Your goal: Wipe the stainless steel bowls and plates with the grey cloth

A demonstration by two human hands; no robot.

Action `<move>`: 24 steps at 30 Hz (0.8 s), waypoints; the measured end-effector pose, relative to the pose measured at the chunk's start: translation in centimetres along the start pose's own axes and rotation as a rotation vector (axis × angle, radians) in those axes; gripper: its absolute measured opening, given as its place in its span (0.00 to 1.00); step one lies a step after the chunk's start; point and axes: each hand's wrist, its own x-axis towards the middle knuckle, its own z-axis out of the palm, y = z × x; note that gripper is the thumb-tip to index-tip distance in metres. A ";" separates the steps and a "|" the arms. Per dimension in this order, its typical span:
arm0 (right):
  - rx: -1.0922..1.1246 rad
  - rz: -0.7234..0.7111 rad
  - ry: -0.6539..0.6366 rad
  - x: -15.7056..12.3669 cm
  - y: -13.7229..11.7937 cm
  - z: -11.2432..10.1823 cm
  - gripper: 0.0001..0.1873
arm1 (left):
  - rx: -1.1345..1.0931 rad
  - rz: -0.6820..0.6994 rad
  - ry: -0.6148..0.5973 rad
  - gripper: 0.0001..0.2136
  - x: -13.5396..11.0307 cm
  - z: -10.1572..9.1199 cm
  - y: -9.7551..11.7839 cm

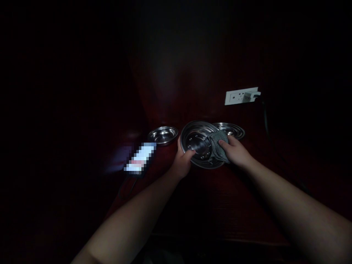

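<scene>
Your left hand [183,164] grips the metal bowl [198,146] at its lower-left rim, just right of the frame's center. The thumb lies over the rim on the inside; the other fingers are mostly hidden by the wall. The bowl is tilted, its opening turned toward you. Whether its underside touches the table [209,205] cannot be determined.

Your right hand [238,152] holds the gray-green cloth [218,146], thumb pressed on top, against the bowl's right side. The fingers beneath the cloth are not visible.

At center, left of the bowl, a smaller dish [163,136] rests upright on the table. A metal plate [233,130] lies behind your right hand, partly covered by the bowl and cloth. Left of center, near the dish, is a phone [140,159] with a lit, pixelated screen.

In the upper right, a wall socket [233,98] carries a plug [251,94] with a dark cord [265,118] hanging down.
</scene>
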 end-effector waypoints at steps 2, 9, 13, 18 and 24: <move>-0.006 0.002 0.007 0.0 -0.1 -0.1 0.13 | 0.016 -0.006 0.015 0.32 0.1 -0.1 -0.1; -0.040 0.025 0.005 -0.1 -0.5 -0.2 0.12 | -0.038 -0.082 -0.035 0.31 0.6 -1.2 -0.8; -0.035 0.024 -0.029 -0.2 -0.7 -0.4 0.11 | -0.082 -0.147 -0.043 0.30 1.1 -2.1 -1.0; 0.015 0.096 -0.106 -0.4 -1.2 -0.7 0.11 | -0.111 -0.316 -0.048 0.25 1.2 -2.7 -1.0; 0.184 0.217 -0.215 -0.7 -1.8 -0.9 0.11 | -0.165 -0.457 -0.134 0.22 1.4 -3.4 -1.4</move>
